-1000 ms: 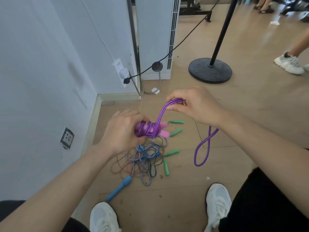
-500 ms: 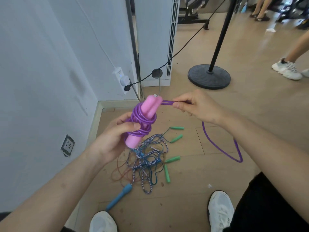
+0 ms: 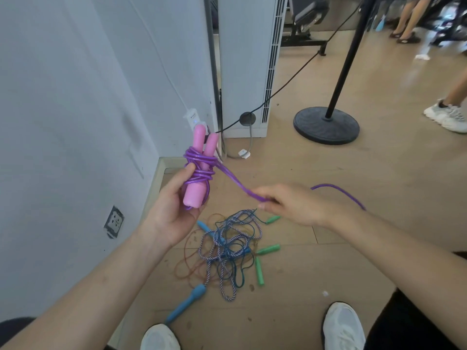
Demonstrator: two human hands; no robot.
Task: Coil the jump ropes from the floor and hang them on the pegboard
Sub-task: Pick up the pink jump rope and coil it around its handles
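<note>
White wall [image 3: 75,97] fills left of frame; tan wood floor [image 3: 353,185]; white tower unit [image 3: 242,59] upper centre; black stand base [image 3: 326,125].

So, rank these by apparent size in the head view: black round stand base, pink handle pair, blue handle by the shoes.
1. Black round stand base, pink handle pair: too alike to rank; pair is nearer.
2. Blue handle by the shoes.

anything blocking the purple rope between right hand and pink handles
Nothing visible. The purple rope runs clear from the right hand to the pink handles in the left hand; the tangled ropes lie below.
</note>
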